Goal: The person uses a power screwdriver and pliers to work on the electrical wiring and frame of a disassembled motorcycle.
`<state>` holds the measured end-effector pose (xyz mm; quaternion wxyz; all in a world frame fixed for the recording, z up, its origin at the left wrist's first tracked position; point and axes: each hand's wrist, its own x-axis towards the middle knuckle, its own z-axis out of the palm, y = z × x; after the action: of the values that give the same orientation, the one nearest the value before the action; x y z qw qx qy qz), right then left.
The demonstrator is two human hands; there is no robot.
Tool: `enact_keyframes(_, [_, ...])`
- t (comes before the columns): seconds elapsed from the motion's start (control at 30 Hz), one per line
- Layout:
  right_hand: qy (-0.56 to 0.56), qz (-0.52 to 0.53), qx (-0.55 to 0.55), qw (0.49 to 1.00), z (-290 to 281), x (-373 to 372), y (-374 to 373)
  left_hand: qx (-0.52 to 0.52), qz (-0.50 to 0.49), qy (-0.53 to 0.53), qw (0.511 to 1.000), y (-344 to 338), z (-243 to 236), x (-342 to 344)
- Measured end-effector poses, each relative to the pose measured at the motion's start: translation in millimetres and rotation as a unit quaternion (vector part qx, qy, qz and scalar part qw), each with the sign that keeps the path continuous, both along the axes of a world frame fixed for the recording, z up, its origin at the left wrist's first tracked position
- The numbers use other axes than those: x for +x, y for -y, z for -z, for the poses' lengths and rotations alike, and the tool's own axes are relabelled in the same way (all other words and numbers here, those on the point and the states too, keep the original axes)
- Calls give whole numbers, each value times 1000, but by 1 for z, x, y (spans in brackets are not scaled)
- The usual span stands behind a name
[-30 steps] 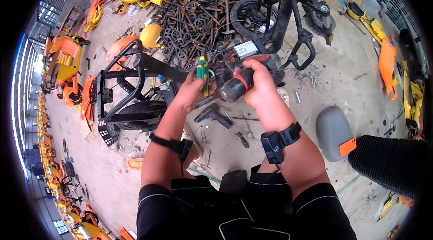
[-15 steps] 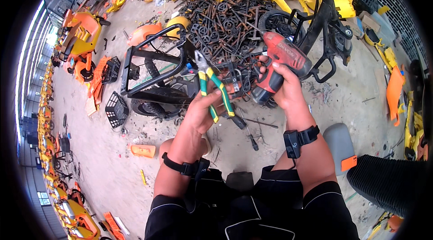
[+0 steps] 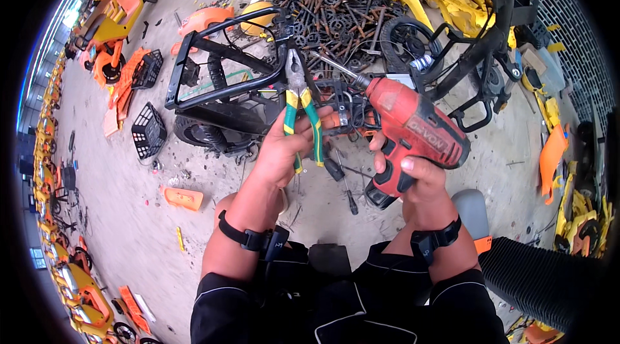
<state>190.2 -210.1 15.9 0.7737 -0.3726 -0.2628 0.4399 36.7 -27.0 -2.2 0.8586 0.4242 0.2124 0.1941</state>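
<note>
We hold the combination pliers (image 3: 301,95) in our left hand (image 3: 279,150), fingers loosely around the parted green-and-yellow handles, while our right hand (image 3: 421,176) wraps the grip of a red cordless drill (image 3: 413,121). Its long bit (image 3: 336,65) points up and leftward, apparently clear of the work. The black scooter frame (image 3: 219,119) lies on the floor (image 3: 310,224) just beyond our hands. We judge it partly stripped: no body panels show on it, yet the rear wheel (image 3: 187,131) and a tangle of wiring (image 3: 355,111) are still there. Neither tool seems to be working on a fastener. The drill and our hands hide part of the wiring; we cannot tell which bolts remain. Our right forearm partly covers the grey seat (image 3: 471,208).
</note>
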Motion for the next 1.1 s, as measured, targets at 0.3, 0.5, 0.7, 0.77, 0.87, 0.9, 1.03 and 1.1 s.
enact_keyframes(0.3, [25,-5,-70,997,6,-8,-12,13,-20,-69,997,-6,9,3])
enact_keyframes(0.5, [3,-9,-50,999,13,-8,-12,53,-12,-117,992,-4,17,1])
enact_keyframes(0.7, [29,-15,-65,997,19,-5,-9,55,-3,-136,989,-5,28,-1])
enact_keyframes(0.77, [31,-15,-66,997,19,-5,-9,48,-12,-128,990,-3,25,-1])
enact_keyframes(0.87, [38,-13,-65,997,16,-7,-10,43,-25,-123,991,-2,27,-2])
enact_keyframes(0.9, [41,-11,-65,997,16,-7,-11,42,-27,-123,991,-2,28,-2])
enact_keyframes(1.03, [44,-15,-75,996,16,-7,-10,54,-23,-118,991,2,21,0])
enact_keyframes(1.1, [47,-14,-75,996,18,-7,-10,58,-25,-126,990,3,20,1])
